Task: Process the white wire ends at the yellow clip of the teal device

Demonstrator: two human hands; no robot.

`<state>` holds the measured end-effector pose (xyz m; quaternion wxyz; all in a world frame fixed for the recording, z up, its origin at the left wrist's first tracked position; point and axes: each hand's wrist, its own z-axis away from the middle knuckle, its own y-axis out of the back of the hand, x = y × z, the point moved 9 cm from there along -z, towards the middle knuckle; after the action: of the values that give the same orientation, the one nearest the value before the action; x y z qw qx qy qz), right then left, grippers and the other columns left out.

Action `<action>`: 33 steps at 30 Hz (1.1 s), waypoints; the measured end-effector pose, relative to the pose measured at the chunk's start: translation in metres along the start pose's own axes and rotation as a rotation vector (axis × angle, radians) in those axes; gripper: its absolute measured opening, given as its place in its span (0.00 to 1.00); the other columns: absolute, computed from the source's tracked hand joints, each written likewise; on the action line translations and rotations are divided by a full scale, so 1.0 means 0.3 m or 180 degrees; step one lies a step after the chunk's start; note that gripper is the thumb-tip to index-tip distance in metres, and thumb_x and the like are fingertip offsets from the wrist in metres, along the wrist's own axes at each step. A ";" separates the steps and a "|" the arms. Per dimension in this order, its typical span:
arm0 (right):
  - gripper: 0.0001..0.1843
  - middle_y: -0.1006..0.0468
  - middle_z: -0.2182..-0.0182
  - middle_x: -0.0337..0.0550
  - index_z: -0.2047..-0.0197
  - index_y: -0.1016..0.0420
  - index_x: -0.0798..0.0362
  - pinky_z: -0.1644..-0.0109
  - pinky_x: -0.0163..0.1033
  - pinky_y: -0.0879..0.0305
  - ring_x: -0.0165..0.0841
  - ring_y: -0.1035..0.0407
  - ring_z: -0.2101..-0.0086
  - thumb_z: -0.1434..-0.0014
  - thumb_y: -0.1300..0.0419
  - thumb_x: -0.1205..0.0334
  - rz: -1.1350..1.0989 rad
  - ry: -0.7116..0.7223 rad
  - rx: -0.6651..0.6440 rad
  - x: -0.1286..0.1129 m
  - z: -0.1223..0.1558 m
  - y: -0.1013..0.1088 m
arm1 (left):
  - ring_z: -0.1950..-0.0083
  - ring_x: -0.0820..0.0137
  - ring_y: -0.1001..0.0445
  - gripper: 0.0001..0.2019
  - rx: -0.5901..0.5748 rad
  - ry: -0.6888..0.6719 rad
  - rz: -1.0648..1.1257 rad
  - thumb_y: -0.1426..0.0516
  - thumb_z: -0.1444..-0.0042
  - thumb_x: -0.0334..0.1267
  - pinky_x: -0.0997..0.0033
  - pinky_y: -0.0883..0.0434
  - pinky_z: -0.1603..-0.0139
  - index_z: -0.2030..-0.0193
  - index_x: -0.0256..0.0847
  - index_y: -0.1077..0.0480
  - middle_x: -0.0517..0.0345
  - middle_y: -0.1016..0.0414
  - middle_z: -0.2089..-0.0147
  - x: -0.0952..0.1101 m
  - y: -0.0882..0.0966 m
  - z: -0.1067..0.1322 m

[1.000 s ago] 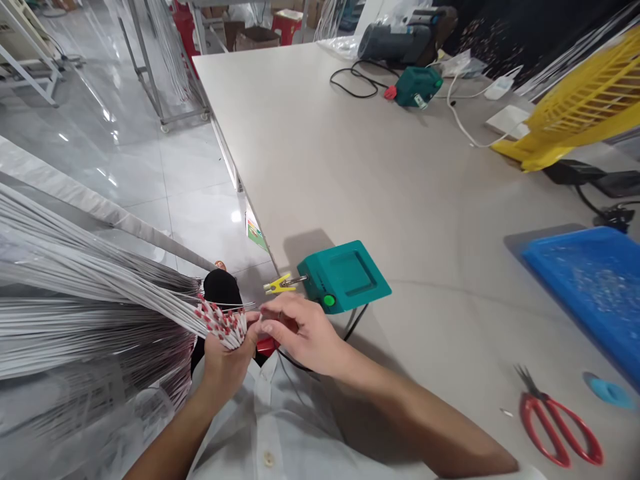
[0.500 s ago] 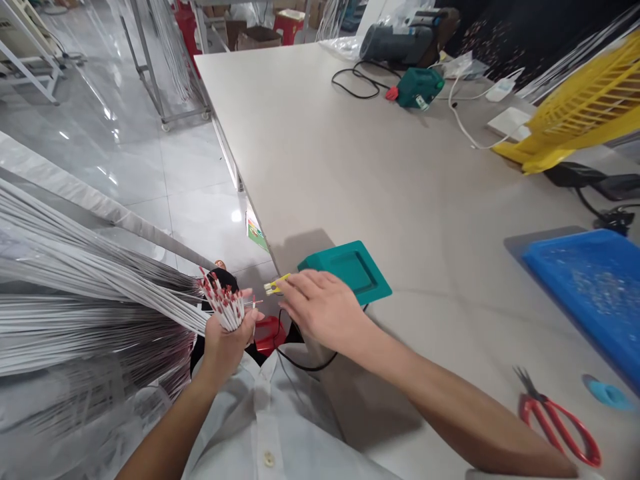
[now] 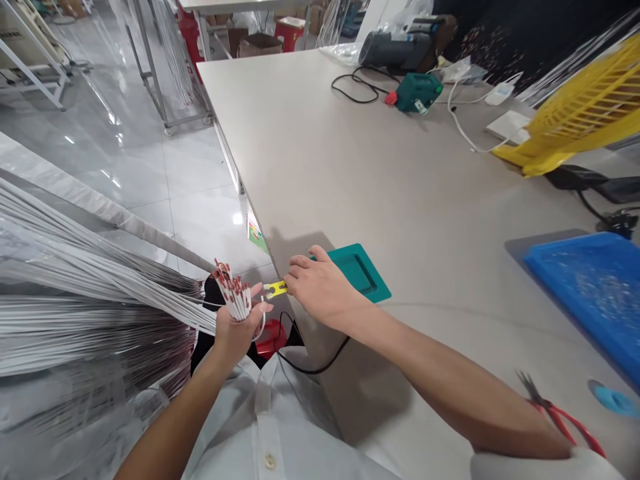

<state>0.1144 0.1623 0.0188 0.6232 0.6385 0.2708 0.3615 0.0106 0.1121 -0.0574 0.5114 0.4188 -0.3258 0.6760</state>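
My left hand is closed around the ends of a thick bundle of white wires with red tips, which fan out to the left off the table. One wire loops from that hand toward a yellow clip at the near corner of a teal box. My right hand rests on the box with its fingertips pinched at the yellow clip. A black cable runs from the box down past a red object below the table edge.
The grey table carries a blue tray, red scissors, a small blue disc, a tilted yellow basket, a second teal box with cables and dark equipment at the back. Glossy tiled floor and metal racks lie to the left.
My right hand left the wire bundle and moved forward to the yellow clip on the teal box. My left hand lifted the wire ends a little, and one wire now loops toward the clip.
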 end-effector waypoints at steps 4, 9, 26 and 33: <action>0.13 0.26 0.73 0.43 0.72 0.30 0.56 0.58 0.45 0.54 0.35 0.37 0.64 0.42 0.52 0.73 -0.0005 0.0017 -0.0006 0.005 0.002 -0.017 | 0.85 0.82 0.45 0.25 0.0036 0.0086 -0.0055 0.40 0.58 0.36 0.79 0.44 0.85 0.50 0.31 0.31 0.57 0.24 0.76 -0.018 -0.004 -0.017; 0.14 0.26 0.74 0.44 0.72 0.30 0.56 0.58 0.46 0.55 0.35 0.37 0.64 0.41 0.53 0.73 -0.0115 0.0015 0.0014 0.008 0.006 -0.015 | 0.84 0.81 0.46 0.24 -0.0031 0.0113 -0.0095 0.40 0.58 0.35 0.79 0.45 0.84 0.50 0.33 0.30 0.58 0.24 0.76 -0.034 -0.012 -0.030; 0.28 0.26 0.66 0.51 0.50 0.33 0.62 0.53 0.49 0.53 0.44 0.39 0.60 0.47 0.42 0.48 -0.0056 -0.0171 0.0191 0.013 0.024 -0.004 | 0.82 0.81 0.45 0.23 -0.0018 -0.0097 -0.0150 0.40 0.55 0.38 0.78 0.43 0.82 0.50 0.35 0.31 0.63 0.29 0.77 -0.016 0.018 -0.008; 0.21 0.24 0.66 0.48 0.57 0.27 0.56 0.59 0.45 0.47 0.37 0.35 0.64 0.43 0.47 0.48 -0.0916 -0.0195 0.1298 -0.003 0.085 0.105 | 0.83 0.80 0.42 0.09 0.0058 -0.0172 0.0032 0.39 0.57 0.38 0.78 0.43 0.83 0.69 0.35 0.30 0.64 0.32 0.82 0.031 0.056 0.036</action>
<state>0.1310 0.1441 0.0509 0.5345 0.7165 0.4072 0.1875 -0.0042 0.1022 -0.0444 0.4951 0.4398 -0.3354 0.6700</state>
